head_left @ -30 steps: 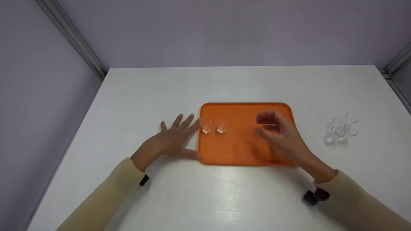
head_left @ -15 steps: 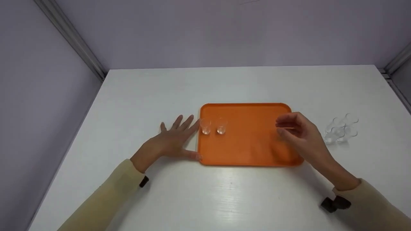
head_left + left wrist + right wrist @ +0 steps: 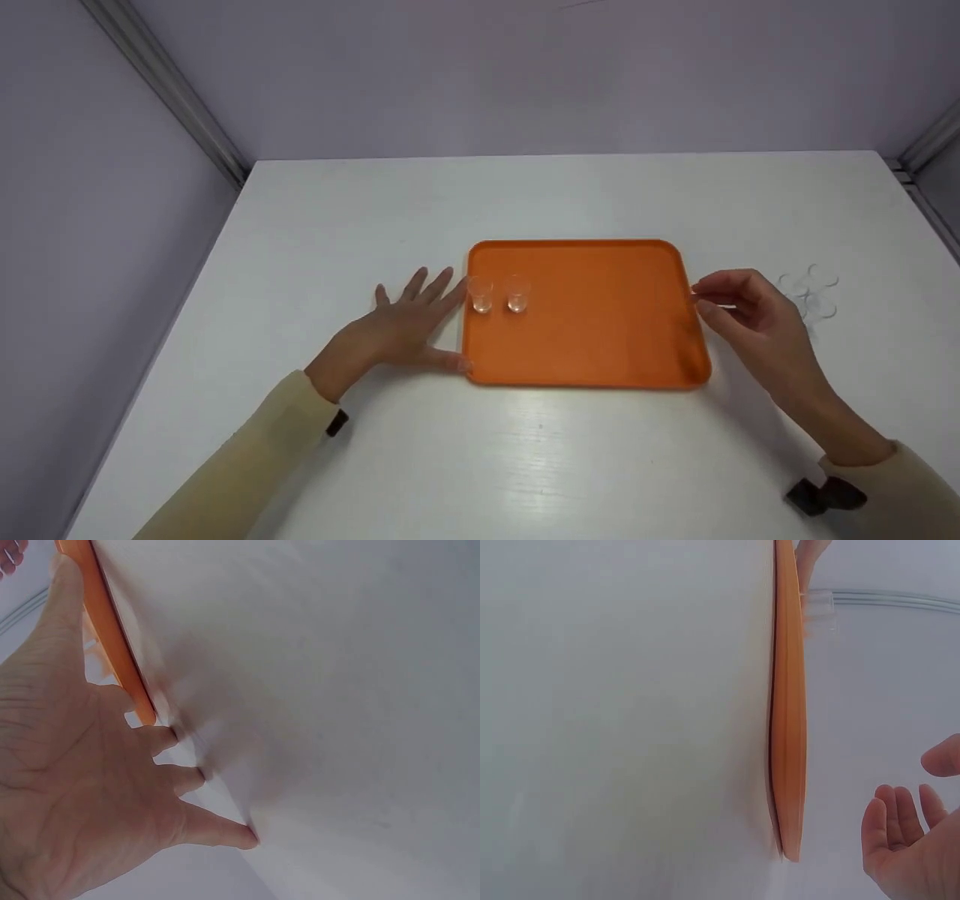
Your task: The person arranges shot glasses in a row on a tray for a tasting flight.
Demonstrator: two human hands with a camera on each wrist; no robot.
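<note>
An orange tray (image 3: 592, 352) lies on the white table. Two small clear glasses (image 3: 481, 294) (image 3: 517, 293) stand upright near its left edge. My left hand (image 3: 420, 319) lies flat on the table against the tray's left side, fingers spread, thumb touching the front left corner. In the left wrist view that left hand (image 3: 90, 787) presses the table beside the tray's rim (image 3: 112, 637). My right hand (image 3: 701, 296) hovers just past the tray's right edge, fingers loosely curled and holding nothing. The right wrist view shows the right hand (image 3: 904, 840) apart from the tray (image 3: 789, 727).
A cluster of several clear glasses (image 3: 817, 289) stands on the table right of the tray, partly hidden behind my right hand. Lilac walls close the table at the back and left, with a metal rail (image 3: 172, 97) in the corner.
My right hand has moved rightward from above the tray's right part to beyond its right edge, toward the glass cluster. The left hand and the two glasses on the tray have stayed put.
</note>
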